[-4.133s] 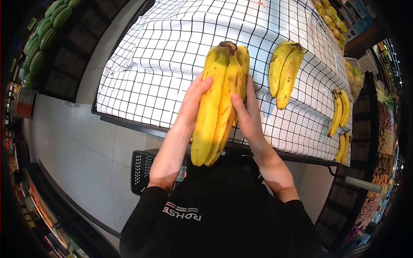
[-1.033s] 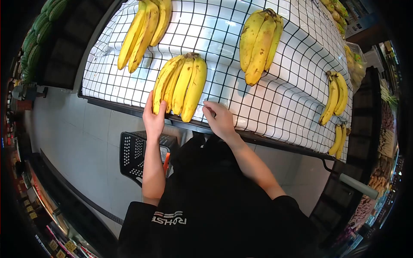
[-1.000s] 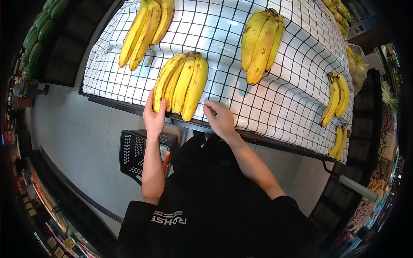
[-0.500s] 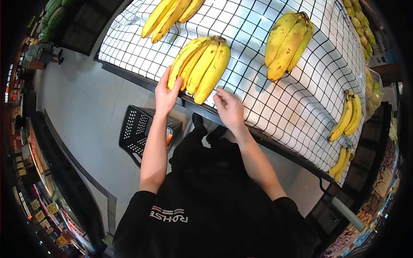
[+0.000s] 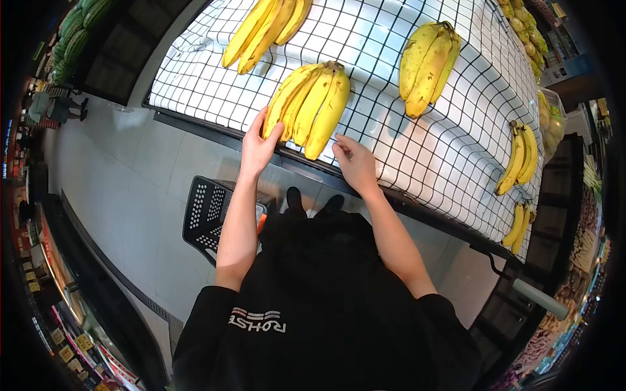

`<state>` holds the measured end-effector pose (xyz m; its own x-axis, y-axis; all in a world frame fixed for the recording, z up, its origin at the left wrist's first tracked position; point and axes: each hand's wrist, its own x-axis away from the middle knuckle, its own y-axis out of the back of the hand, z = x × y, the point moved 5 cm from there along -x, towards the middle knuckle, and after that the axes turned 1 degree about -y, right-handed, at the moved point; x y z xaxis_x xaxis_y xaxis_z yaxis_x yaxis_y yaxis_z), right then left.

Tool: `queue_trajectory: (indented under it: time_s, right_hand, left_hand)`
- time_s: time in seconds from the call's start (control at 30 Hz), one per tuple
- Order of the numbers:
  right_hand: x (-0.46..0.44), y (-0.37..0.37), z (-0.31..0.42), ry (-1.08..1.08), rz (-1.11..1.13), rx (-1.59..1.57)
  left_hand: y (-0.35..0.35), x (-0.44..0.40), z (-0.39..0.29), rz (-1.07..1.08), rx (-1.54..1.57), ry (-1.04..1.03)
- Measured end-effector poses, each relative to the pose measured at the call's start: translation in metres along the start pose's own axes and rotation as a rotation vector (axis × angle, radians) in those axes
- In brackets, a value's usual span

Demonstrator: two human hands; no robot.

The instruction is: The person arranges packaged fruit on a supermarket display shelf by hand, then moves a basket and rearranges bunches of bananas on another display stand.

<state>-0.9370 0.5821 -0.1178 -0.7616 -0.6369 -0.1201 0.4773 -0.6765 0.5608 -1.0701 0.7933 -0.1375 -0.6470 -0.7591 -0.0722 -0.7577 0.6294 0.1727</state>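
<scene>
A bunch of yellow bananas (image 5: 310,107) lies at the near edge of the table, its stem end pointing away from me. My left hand (image 5: 261,143) is at the bunch's left side, thumb and fingers closed around the tip of the leftmost banana. My right hand (image 5: 356,163) rests at the table edge just right of the bunch, fingers curled and apart from the fruit. What lies inside its curl is hidden. Behind to the left is another bunch (image 5: 267,29), cut by the frame's top. A greener, spotted bunch (image 5: 429,68) lies to the right.
The table (image 5: 417,159) has a white cloth with a black grid. Two small banana bunches (image 5: 519,159) (image 5: 518,227) lie at its right end. A black basket (image 5: 210,210) stands on the floor left of my legs. Watermelons (image 5: 75,36) are at the far left, near a person's legs (image 5: 72,109).
Since the oldest frame, the bunch held in both hands is no longer lifted; bunches now lie at front and back left. Over the last second the view shifted, while both hands kept their places.
</scene>
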Motion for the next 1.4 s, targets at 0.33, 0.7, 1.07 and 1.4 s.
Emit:
queue_trajectory:
  time_s: [0.33, 0.7, 1.07, 1.4]
  right_hand:
    - [-0.026, -0.014, 0.008, -0.194, -0.12, 0.004]
    - [-0.042, -0.046, 0.008, -0.211, -0.208, -0.333]
    - [-0.039, -0.051, 0.014, -0.228, -0.365, -0.226]
    - [-0.033, -0.057, 0.029, -0.172, -0.491, -0.335]
  left_hand:
    - [-0.007, -0.034, 0.0, 0.241, 0.404, 0.183]
    - [-0.017, -0.044, 0.004, 0.322, 0.554, 0.237]
    - [-0.017, -0.048, 0.005, 0.378, 0.689, 0.212]
    - [-0.016, -0.046, 0.004, 0.376, 0.843, 0.172]
